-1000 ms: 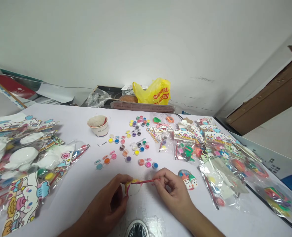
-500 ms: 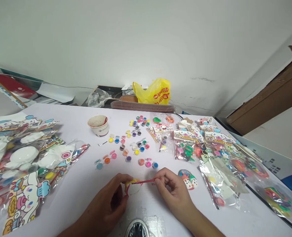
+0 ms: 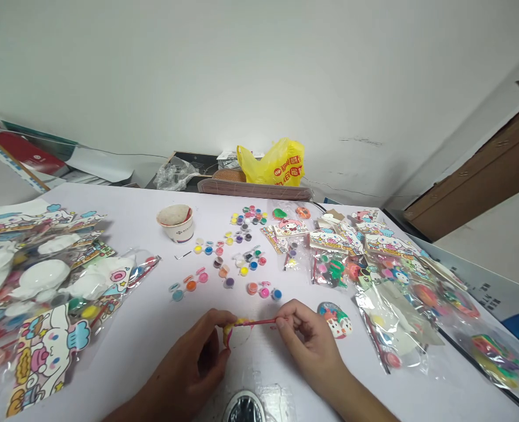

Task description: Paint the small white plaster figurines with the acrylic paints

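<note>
At the far left of the white table [image 3: 125, 340], a heap of clear plastic packets [image 3: 44, 278] holds white moulded figures, small coloured paint pots and cards printed with a white long-eared cartoon character. To its right, toward the back, stands a white paper cup [image 3: 180, 232] with a dark red streak inside its rim. In front of the cup and nearer the person, the left hand [image 3: 198, 354] has its thumb and index finger clamped on the left edge of a small white piece with a yellow and pink painted border [image 3: 241, 336]. This piece is at the front middle of the table, between the two hands. Beyond it lie short strips of small round paint pots in many colours [image 3: 191, 285]. Near the front edge, below the piece, sits a round black object with a silvery rim [image 3: 245, 407]. A thin red brush [image 3: 262, 322] runs sideways, its left end at the yellow upper border; whether it touches is too small to tell. Behind the table rises a crumpled yellow plastic bag with red print [image 3: 272, 167]. The right hand [image 3: 307, 340] has its fingers pinched together on the brush's right end. Just beside it lies a rounded piece painted blue, red, green and white [image 3: 336, 320]. Farther right, more clear packets with printed cards and colourful contents [image 3: 395, 328] spread over the table.
</note>
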{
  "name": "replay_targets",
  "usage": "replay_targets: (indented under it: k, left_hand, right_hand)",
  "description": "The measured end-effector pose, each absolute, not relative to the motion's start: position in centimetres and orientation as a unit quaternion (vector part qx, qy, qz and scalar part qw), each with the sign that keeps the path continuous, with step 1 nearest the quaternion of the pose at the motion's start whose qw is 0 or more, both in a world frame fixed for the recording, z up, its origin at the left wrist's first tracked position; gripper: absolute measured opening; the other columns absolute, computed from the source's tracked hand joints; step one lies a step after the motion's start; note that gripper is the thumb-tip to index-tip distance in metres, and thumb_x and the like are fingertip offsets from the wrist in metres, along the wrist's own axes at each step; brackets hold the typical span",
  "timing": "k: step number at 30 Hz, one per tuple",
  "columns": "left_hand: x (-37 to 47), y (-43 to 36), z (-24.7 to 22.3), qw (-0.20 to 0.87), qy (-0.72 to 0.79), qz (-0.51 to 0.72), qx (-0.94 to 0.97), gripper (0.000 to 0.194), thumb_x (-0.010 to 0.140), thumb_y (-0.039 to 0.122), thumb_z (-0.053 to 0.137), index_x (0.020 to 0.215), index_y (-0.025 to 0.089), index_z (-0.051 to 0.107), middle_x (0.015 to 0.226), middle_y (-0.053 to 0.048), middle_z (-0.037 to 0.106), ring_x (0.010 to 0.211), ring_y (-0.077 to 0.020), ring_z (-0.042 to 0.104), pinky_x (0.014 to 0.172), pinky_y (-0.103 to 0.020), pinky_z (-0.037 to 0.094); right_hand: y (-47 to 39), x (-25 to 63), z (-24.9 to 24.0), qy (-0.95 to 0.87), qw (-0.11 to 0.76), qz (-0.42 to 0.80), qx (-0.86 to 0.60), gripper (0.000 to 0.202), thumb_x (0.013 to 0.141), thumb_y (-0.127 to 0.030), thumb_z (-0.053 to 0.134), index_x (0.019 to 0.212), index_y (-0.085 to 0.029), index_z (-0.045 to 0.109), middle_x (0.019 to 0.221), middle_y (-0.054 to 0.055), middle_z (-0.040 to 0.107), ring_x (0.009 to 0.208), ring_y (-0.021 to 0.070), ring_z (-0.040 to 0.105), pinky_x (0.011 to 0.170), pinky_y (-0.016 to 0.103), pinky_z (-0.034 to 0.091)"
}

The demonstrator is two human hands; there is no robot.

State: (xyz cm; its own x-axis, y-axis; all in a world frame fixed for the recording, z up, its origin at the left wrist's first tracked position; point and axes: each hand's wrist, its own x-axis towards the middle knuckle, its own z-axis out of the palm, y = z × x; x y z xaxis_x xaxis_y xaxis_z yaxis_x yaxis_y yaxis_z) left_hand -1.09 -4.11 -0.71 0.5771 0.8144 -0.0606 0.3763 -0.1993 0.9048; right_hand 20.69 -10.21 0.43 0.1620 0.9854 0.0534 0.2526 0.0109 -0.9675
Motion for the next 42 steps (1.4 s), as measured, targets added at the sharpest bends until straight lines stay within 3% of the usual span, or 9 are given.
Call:
replay_targets:
  k: [42]
  left_hand:
    - [-1.16, -4.11, -0.54, 0.465, 0.398, 0.217, 0.761, 0.031, 0.09, 0.029, 0.042, 0.12, 0.027, 0.047, 0.072, 0.003, 0.05, 0.064, -0.0152, 0.052, 0.057, -0.023, 0.043]
  right_hand:
    - [-10.14, 21.02, 0.48, -0.532, 0.477, 0.353, -0.604, 0.025, 0.093, -0.035, 0.05, 0.074, -0.019, 0.051, 0.057, -0.006, 0.035, 0.051, 0.0109, 0.033, 0.048, 0.024, 0.026]
